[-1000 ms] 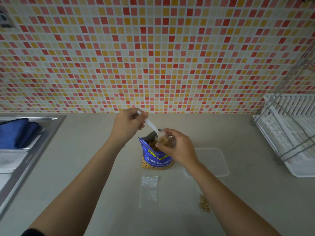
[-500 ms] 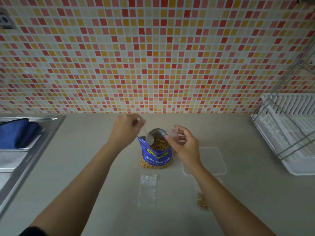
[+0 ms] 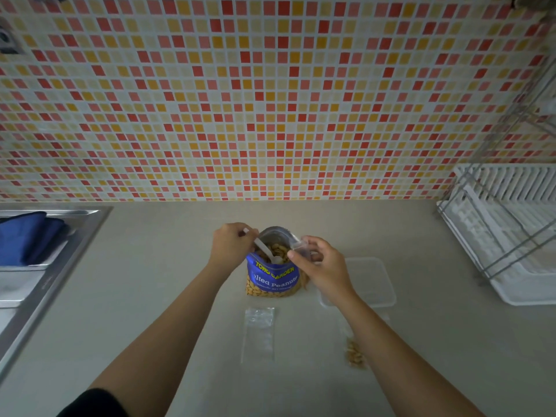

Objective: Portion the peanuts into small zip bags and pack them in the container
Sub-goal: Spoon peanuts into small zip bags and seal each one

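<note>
Fingers [image 3: 240,236] pinch spoon [image 3: 266,251] | bowl inside peanut bag [image 3: 272,278]

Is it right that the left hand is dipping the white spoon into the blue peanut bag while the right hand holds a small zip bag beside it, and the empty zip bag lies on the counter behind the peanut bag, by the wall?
Not quite. The head view shows the empty zip bag lying in front of the peanut bag, nearer the person. The rest holds: left hand dips the white spoon, right hand holds a small zip bag.

Two hands [image 3: 233,246] [image 3: 323,266], one peanut bag [image 3: 272,276], three zip bags [image 3: 259,332] [image 3: 355,352] [image 3: 301,248], one spoon [image 3: 266,251], one container [image 3: 373,281]
</note>
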`<state>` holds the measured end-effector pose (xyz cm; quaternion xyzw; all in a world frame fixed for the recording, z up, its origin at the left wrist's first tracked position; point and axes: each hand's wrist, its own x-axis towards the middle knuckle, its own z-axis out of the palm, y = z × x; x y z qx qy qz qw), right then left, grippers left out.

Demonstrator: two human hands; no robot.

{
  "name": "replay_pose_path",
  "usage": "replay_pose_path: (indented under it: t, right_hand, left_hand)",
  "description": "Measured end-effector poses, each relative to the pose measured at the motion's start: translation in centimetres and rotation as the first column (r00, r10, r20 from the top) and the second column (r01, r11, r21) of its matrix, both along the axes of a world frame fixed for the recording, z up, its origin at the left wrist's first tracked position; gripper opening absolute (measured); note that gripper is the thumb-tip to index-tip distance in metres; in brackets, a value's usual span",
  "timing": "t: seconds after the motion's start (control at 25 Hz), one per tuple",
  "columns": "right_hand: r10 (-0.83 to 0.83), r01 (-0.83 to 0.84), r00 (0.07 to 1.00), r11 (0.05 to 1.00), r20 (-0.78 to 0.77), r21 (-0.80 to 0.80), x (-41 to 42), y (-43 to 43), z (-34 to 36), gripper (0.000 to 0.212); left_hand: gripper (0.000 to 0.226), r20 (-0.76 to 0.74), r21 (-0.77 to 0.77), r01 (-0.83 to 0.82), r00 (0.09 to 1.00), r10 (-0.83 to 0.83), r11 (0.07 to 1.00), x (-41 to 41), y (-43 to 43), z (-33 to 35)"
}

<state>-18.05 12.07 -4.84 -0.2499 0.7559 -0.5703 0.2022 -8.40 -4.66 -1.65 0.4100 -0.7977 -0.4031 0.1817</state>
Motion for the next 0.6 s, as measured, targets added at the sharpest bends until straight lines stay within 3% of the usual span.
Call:
replay_pose_path:
  t: [0.08,0.28,0.4,0.6]
  right_hand:
    - [0.014,-0.014,1.000,1.000,0.004,0.004,-0.1,0.1,0.1,0.042]
    - [0.001,-0.001,1.000,1.000,-0.018,0.015,-0.5,0.4,0.8,0.051]
    - [-0.028,0.033,0.993,0.999,-0.118,0.042,-1.1,0.4,1.7,0.058]
    - [0.120,-0.043,0.943,0.969,-0.310,0.244,-1.6,0.1,3.0,0.063]
  left_hand:
    - [0.026,-0.026,0.025,0.040,0.999,-0.040,0.999,0.3,0.3,-0.1]
    - [0.024,-0.171,0.405,-0.161,0.954,0.248,0.900,0.9,-0.9,-0.5]
    - [0.020,-0.182,0.441,-0.225,0.926,0.332,0.869,1.3,-1.9,-0.3]
    - [0.015,-0.216,0.598,-0.215,0.884,0.414,0.772,1.9,-2.9,-0.4]
